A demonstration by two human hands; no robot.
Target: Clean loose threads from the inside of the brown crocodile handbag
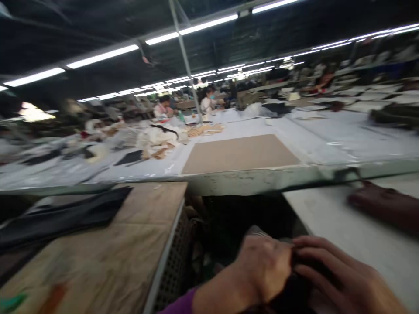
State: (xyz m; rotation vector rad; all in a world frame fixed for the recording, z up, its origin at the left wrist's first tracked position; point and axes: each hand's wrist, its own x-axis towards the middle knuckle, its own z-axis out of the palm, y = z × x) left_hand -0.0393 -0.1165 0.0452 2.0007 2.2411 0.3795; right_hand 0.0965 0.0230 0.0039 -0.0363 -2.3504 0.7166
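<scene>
At the lower right, my left hand is closed, with a purple sleeve at its wrist. My right hand is beside it, its fingers bent over a dark piece of material. Both hands grip this dark piece between them; its kind is hidden by the fingers and blur. A greyish striped tip shows just above my left hand, and I cannot tell whether it belongs to the same piece. The hands are between two work surfaces, close to the edge of the right one.
A pale table at right bears a dark brown item. Black fabric lies on a brown-covered table at left. Across a long white table lie a beige sheet and scraps. Two people work beyond.
</scene>
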